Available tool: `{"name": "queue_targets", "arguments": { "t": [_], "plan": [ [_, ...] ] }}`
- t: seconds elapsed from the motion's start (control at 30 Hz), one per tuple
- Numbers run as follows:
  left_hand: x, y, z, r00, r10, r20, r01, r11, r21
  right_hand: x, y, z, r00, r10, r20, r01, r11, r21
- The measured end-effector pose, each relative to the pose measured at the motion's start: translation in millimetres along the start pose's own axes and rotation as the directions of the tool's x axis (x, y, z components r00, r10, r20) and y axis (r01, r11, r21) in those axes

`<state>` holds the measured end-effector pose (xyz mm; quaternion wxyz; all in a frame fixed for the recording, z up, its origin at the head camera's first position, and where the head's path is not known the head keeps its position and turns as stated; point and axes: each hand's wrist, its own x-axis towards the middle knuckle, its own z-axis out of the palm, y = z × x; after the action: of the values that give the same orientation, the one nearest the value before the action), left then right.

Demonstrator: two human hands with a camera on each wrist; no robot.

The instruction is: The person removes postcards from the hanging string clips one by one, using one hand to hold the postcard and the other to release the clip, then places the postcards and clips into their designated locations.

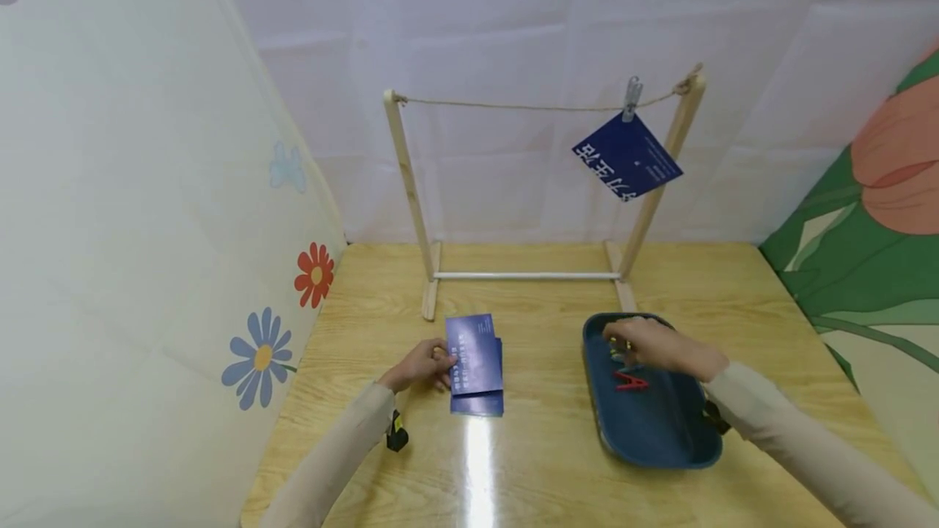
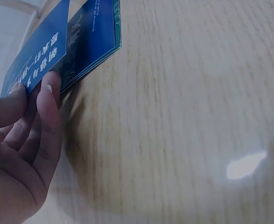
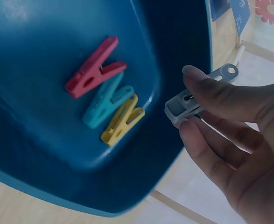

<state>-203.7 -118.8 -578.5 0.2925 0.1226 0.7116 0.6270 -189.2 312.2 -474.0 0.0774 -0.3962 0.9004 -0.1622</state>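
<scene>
My left hand [image 1: 425,365] pinches the edge of a blue printed card [image 2: 39,51] between thumb and fingers. That card is lifted at an angle over more blue cards [image 2: 92,35] lying on the table. Over the blue tray [image 1: 660,446], my right hand [image 3: 239,135] holds a grey clothespin [image 3: 200,95] between thumb and fingers. Below it in the tray lie a red clothespin [image 3: 94,70], a teal clothespin [image 3: 108,101] and a yellow clothespin [image 3: 122,120]. Another blue card [image 1: 627,157] hangs by one corner from the string, held by a clear clothespin [image 1: 632,98].
A wooden frame [image 1: 409,178] stands at the back of the table [image 1: 543,430], with a string [image 1: 513,107] tied between its posts and a white bar [image 1: 524,275] low down. White cloth hangs behind it. Flower-decorated panels flank the table.
</scene>
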Motion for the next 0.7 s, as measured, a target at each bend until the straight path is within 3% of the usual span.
{"name": "queue_targets", "arguments": {
  "t": [0.43,0.7],
  "plan": [
    [-4.6,-1.5,1.6,0.998,-0.05,0.025,0.046,0.991,0.125,-9,0,18,0.999,-0.008,0.033,0.006,0.998,0.066],
    [-5.9,-2.9,-0.7,0.998,-0.052,0.039,0.045,0.987,0.157,-15,2,23,0.985,0.111,0.132,-0.127,0.985,0.121]
  ]
}}
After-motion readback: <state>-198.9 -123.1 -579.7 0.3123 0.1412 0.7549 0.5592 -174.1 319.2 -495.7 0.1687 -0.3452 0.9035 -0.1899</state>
